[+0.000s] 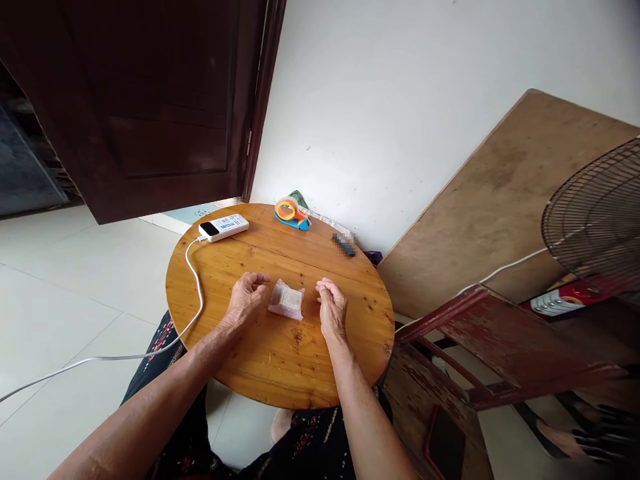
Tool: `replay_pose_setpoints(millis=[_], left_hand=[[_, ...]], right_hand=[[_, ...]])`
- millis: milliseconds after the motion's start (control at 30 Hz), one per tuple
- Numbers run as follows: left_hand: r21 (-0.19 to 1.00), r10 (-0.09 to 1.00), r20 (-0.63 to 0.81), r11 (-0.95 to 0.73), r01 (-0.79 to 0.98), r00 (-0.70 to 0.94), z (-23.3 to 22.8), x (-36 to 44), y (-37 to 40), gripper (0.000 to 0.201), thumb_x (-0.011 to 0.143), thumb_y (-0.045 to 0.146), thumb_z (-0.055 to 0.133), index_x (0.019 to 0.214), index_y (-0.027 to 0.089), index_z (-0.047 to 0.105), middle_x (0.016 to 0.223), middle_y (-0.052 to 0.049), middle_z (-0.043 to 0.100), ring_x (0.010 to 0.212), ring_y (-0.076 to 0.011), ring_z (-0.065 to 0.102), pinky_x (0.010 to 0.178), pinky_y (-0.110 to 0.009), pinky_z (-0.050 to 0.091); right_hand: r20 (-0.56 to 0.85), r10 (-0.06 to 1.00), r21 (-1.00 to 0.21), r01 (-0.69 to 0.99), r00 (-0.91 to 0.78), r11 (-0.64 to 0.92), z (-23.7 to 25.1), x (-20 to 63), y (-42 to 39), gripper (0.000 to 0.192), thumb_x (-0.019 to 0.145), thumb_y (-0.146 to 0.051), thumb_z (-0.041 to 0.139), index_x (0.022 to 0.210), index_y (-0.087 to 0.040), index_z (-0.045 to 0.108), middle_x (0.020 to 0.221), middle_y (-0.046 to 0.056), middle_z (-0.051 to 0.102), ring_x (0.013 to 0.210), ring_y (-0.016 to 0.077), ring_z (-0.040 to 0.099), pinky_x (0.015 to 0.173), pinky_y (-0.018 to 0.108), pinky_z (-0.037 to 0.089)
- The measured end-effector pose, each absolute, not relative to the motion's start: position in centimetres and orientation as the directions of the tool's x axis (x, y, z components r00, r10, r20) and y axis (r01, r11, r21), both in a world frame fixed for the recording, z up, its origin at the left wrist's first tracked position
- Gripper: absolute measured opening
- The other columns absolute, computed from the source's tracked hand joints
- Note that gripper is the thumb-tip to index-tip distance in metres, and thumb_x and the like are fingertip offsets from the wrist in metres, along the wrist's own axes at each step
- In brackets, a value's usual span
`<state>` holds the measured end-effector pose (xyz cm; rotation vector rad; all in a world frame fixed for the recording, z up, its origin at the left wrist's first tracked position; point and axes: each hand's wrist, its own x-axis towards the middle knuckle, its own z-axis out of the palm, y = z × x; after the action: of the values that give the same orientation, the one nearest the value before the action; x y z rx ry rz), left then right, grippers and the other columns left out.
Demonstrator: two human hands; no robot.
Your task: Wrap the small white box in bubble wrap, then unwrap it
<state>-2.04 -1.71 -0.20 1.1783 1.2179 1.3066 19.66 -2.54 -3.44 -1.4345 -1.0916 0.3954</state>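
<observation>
Both bare forearms reach forward from the lower edge of the view, angling inward toward each other. The left hand (pixel 246 297) rests palm down with its wrist straight, the fingers curled loosely under and the thumb pointing toward the right hand; its grip closes on nothing. The right hand (pixel 332 308) lies a little apart from it, turned so the back and thumb side face up, fingers bunched together and bent at the knuckles, fingertips drawn toward the thumb. Its grip is also empty. The two hands sit level with one another, not touching.
</observation>
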Motion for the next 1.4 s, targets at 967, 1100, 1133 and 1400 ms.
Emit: replay_pose_setpoints(millis=[967,1100,1133,1400], left_hand=[[0.915,0.952,0.163,-0.244,0.32,0.261,-0.5,-2.3,-2.7,0.056,0.08,0.035,0.057,0.131,0.013,0.056,0.125,-0.015,0.062,0.116,-0.03,0.058,0.102,-0.05,0.046],[0.917,0.95,0.157,-0.241,0.317,0.268,-0.6,-2.2,-2.8,0.058,0.08,0.034,0.056,0.134,0.013,0.053,0.125,-0.015,0.062,0.116,-0.0302,0.057,0.101,-0.05,0.046],[0.92,0.951,0.157,-0.239,0.31,0.267,-0.7,-2.1,-2.8,0.058,0.08,0.034,0.056,0.134,0.013,0.053,0.125,-0.015,0.061,0.116,-0.0303,0.057,0.101,-0.051,0.045],[0.926,0.95,0.151,-0.233,0.297,0.274,-0.9,-1.8,-2.8,0.055,0.081,0.029,0.056,0.134,0.015,0.052,0.122,-0.013,0.063,0.112,-0.0285,0.059,0.101,-0.05,0.045]], right_hand=[[0.246,0.96,-0.874,0.397,-0.134,0.279,2.3,17.9,-6.1,0.031,0.074,-0.021,0.068,0.105,-0.027,0.071,0.138,0.007,0.059,0.132,0.0267,0.051,0.114,0.047,0.033],[0.249,0.96,-0.87,0.406,-0.126,0.279,2.3,17.8,-6.1,0.031,0.075,-0.02,0.068,0.105,-0.026,0.071,0.136,0.007,0.061,0.13,0.0267,0.053,0.113,0.046,0.035],[0.247,0.961,-0.87,0.409,-0.121,0.275,2.3,17.7,-6.0,0.031,0.075,-0.02,0.068,0.105,-0.026,0.071,0.135,0.007,0.061,0.129,0.0268,0.054,0.113,0.046,0.035],[0.313,0.947,-0.852,0.42,-0.069,0.312,1.6,16.9,-5.5,0.02,0.077,-0.021,0.067,0.097,-0.025,0.071,0.132,0.009,0.062,0.125,0.0264,0.056,0.108,0.043,0.04]])
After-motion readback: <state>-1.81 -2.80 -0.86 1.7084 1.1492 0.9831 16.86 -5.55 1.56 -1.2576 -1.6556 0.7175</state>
